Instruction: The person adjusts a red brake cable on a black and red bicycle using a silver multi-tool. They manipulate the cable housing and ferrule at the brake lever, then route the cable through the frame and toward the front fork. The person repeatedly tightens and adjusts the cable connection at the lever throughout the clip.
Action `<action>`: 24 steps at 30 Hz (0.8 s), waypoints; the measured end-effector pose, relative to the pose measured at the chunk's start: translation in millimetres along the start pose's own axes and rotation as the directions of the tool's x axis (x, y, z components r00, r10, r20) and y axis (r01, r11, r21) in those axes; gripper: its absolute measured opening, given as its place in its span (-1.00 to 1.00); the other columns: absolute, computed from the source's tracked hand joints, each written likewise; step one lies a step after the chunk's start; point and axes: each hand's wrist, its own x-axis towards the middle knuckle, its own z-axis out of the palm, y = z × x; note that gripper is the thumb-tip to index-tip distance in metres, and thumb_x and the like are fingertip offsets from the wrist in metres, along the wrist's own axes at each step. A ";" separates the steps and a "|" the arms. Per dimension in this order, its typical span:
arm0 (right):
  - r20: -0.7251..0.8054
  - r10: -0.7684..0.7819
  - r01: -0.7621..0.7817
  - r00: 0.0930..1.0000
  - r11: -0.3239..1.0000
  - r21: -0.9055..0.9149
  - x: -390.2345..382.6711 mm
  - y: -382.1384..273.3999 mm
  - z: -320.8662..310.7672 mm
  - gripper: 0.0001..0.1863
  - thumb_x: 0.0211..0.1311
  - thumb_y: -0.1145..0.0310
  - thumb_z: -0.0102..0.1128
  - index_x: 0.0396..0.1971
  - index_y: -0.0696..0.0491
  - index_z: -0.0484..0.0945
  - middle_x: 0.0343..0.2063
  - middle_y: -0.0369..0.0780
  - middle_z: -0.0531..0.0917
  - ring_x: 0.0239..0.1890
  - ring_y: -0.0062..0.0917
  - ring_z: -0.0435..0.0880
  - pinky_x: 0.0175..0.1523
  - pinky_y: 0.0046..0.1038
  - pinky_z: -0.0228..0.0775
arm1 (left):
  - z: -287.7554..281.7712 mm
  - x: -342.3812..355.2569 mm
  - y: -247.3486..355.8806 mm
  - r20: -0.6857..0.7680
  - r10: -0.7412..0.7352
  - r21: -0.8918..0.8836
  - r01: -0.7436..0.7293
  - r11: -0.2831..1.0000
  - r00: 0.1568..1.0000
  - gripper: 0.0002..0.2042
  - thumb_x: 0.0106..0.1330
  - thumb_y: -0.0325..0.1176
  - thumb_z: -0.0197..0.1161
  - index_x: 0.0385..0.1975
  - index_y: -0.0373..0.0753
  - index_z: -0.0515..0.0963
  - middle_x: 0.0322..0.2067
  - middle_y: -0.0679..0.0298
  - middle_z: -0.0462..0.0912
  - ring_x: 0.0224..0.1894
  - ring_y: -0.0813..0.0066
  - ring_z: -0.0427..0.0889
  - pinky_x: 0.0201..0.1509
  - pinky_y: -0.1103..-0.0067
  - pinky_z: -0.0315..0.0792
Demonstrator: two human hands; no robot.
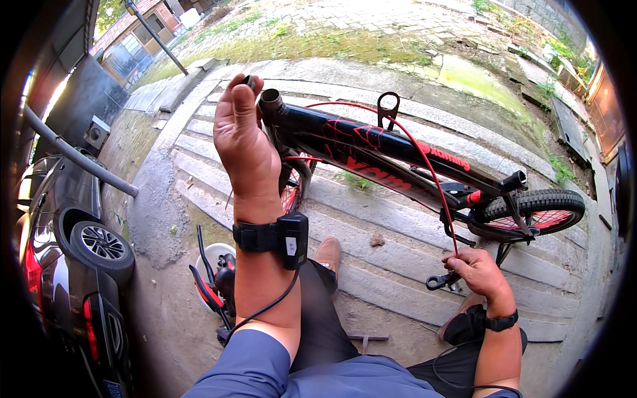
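A black bicycle frame (371,142) with red markings stretches across the middle, its open head tube (271,99) at the left end. Beside that tube my left hand (247,146) is raised, fingers curled on a small dark part (249,81) mostly hidden by them. A red cable (434,176) arches over the frame and runs down to my right hand (479,270), whose fingers pinch its lower end. Just below those fingers is a black crank arm (438,282). The rear wheel (531,212), with red spokes, is at the right. Behind the head tube, the other wheel (292,189) is partly hidden.
A black bracket with a ring end (387,109) rises beyond the frame. Lower left, a white bucket (215,255) stands with red and black parts (211,292) by it. A dark car (73,252) is parked at the left, near a slanting grey pole (79,156). Stone slabs (391,265) pave the ground.
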 end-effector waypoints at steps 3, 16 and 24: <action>0.006 -0.007 0.007 1.000 1.000 0.009 1.2 1.2 0.7 -0.77 0.39 0.37 0.19 -0.17 0.22 0.70 -0.34 -0.24 0.72 -0.26 -0.60 0.66 -0.12 -0.52 0.50 | -2.4 -0.1 7.0 -0.004 -0.092 -0.071 0.091 0.993 0.996 -0.60 0.41 -0.05 0.26 -0.03 -0.28 0.52 -0.11 0.18 0.68 0.02 0.44 0.62 0.10 0.55 0.42; 0.019 0.016 -0.016 1.000 0.999 0.027 3.6 3.2 2.5 -0.75 0.39 0.33 0.21 -0.17 0.22 0.70 -0.34 -0.25 0.72 -0.26 -0.61 0.66 -0.11 -0.52 0.50 | -7.1 0.5 3.9 0.026 -0.126 -0.085 0.128 0.988 0.992 -0.61 0.41 -0.05 0.26 -0.02 -0.26 0.54 -0.12 0.20 0.69 -0.03 0.49 0.62 0.07 0.58 0.44; 0.018 0.016 -0.017 1.000 1.000 0.025 4.4 4.0 3.7 -0.76 0.38 0.33 0.22 -0.18 0.21 0.70 -0.34 -0.26 0.72 -0.26 -0.62 0.65 -0.11 -0.52 0.49 | -0.9 -6.6 0.7 0.151 -0.010 0.213 -0.023 0.977 0.989 -0.51 0.34 -0.22 0.39 0.15 -0.38 0.48 -0.17 0.30 0.65 -0.13 0.68 0.55 0.01 0.77 0.40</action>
